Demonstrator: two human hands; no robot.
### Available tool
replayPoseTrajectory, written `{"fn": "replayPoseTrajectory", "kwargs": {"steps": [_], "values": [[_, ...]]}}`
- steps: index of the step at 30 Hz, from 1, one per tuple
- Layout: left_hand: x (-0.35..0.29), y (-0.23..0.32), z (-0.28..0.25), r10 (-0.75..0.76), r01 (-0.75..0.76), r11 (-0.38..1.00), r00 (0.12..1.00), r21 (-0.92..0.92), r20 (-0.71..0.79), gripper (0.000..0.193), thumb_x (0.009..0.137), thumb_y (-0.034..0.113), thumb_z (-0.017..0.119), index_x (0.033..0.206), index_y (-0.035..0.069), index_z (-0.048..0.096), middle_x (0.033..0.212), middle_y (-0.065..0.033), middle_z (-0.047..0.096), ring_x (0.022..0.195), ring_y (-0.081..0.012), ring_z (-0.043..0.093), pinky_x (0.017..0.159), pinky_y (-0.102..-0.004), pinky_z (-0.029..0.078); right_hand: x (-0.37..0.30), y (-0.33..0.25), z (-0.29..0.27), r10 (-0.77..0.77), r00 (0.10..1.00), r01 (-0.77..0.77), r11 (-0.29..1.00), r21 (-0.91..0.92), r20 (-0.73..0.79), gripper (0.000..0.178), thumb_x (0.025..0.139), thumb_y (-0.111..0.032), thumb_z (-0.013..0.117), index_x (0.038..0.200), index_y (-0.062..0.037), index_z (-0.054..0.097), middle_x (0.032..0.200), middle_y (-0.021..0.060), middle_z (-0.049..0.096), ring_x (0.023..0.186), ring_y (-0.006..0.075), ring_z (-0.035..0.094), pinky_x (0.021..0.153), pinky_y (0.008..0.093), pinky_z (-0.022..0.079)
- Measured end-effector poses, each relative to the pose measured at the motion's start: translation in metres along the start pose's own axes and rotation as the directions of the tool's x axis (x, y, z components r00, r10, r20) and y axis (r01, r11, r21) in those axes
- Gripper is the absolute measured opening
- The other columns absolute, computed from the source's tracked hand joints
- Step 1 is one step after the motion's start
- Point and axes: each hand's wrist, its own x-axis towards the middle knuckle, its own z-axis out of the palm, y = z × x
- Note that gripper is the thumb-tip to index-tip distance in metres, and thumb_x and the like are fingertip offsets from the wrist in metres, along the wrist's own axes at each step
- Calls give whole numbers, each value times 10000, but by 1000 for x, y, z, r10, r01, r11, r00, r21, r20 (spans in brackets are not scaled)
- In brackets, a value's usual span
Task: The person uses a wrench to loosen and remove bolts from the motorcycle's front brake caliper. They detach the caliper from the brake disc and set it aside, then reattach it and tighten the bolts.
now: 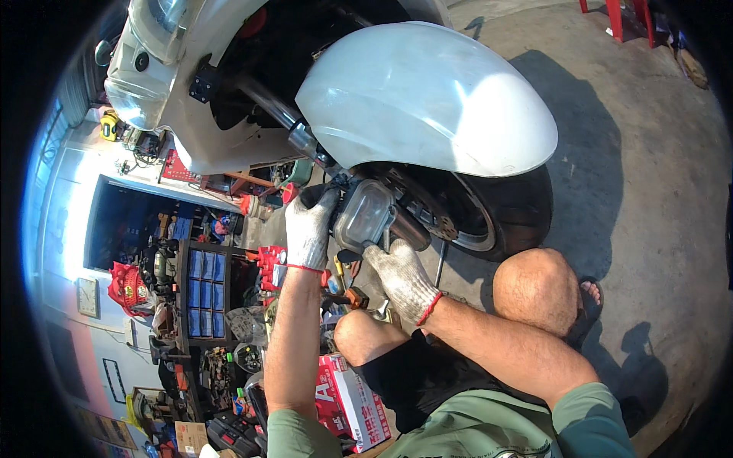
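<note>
A rounded grey case with a clear cover (363,214) is between my hands, beside the front wheel of a white motorcycle. My left hand (308,229), in a white knit glove with dark fingertips, grips the case's left side. Fingers of my gloved right hand (402,278) close on its lower right edge. Above the hands, a metal fork leg (269,103) slopes down to the wheel. A glossy white fender (427,95) covers much of the black tire (527,210). The brake disc (427,210) lies just right of the case. Some fingertips are hidden.
A red and white carton (343,404) stands by my left forearm. Left of it are a rack with blue drawers (206,294) and cluttered tools. The end of a wrench (382,309) shows below my right hand. A red stool (618,19) stands at the far right.
</note>
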Motion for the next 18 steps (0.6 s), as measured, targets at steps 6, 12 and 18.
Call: {"fn": "replayPoseTrajectory", "kwargs": {"steps": [6, 12, 18], "values": [[0, -1, 0, -54, 54, 998, 999, -27, 7, 264, 920, 65, 690, 1133, -92, 684, 976, -119, 735, 798, -141, 681, 725, -264, 551, -5, -4, 1, 2, 1000, -1, 999, 37, -13, 232, 949, -173, 637, 838, 17, 564, 659, 19, 553, 526, 95, 503, 437, 310, 383], [-1, -3, -4, -6, 7, 1000, 999, -27, 37, 266, 937, 83, 676, 1141, -86, 682, 985, -110, 734, 822, -132, 676, 752, -257, 544, -6, -8, -1, 65, 998, -65, 998, -4, 26, 170, 973, -148, 631, 940, 19, 637, 733, -31, 558, 618, 47, 497, 492, 255, 377], [-1, -9, -6, 57, -60, 996, 997, 70, 42, 244, 943, 93, 671, 1142, -47, 690, 1009, -94, 725, 864, -143, 668, 780, -272, 536, -5, -6, 2, 68, 998, -67, 997, 40, -20, 161, 970, -134, 628, 978, 27, 641, 742, -29, 555, 626, 45, 493, 495, 259, 378]]}}
